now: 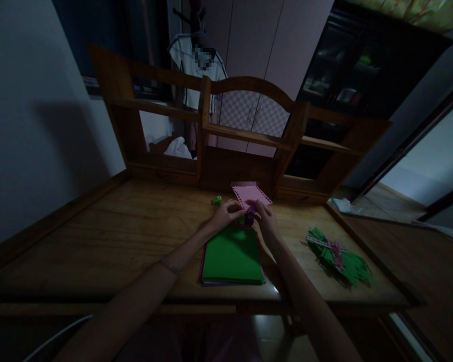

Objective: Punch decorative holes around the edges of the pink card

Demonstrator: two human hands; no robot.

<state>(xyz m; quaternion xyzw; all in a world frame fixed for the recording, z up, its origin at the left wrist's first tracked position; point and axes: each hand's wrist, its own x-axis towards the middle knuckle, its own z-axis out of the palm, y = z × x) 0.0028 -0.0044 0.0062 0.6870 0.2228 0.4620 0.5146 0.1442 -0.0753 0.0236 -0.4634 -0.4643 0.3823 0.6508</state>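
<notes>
Centrally, the pink sheet [251,193] lay just beyond the fingertips of both hands, its near part between them and its far part extending toward the shelf unit [249,133]. Rows of small dark openings ran along its left and right margins. A purple object [249,220] was situated at the near edge of the sheet, between the hands; its outline was partly hidden by the fingers and by the dim light.

The green stack [234,256], with pink and purple layers showing at its edges, lay flat on the wooden desk [154,216], directly on the near side of the hands. A small green item [218,200] with an eye-like spot rested on the desk just beside the left hand [226,215]. A loose heap of green strips [335,259], crossed by pink perforated strips [336,251], occupied the right part of the desk, well apart from the right hand [267,221]. The shelf unit stood along the far edge, beyond the sheet.

The left hand was narrow in grip, its thumb and index finger pinching the near left part of the sheet. The right hand was likewise narrow, its fingers closed about the purple object; whether they also pinched the sheet could not be determined.
</notes>
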